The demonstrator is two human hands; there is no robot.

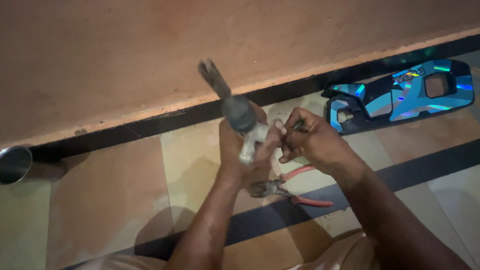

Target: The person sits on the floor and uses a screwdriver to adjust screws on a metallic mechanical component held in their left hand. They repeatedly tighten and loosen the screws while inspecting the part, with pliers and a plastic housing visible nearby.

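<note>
My left hand (237, 152) grips a grey metal part (237, 112) with a round dark body and a thin shaft that sticks up to the left, blurred at its tip. My right hand (312, 140) is closed on a thin dark tool (299, 125) and presses its tip against the light lower end of the metal part. Both hands are held above the tiled floor, touching each other. Below them lie pliers with red handles (295, 192), partly hidden by my left wrist.
A shiny blue and black plastic panel (400, 92) lies on the floor at the upper right, against the wall's dark skirting (150, 122). A round metal object (14, 164) shows at the left edge. My knees are at the bottom of the frame.
</note>
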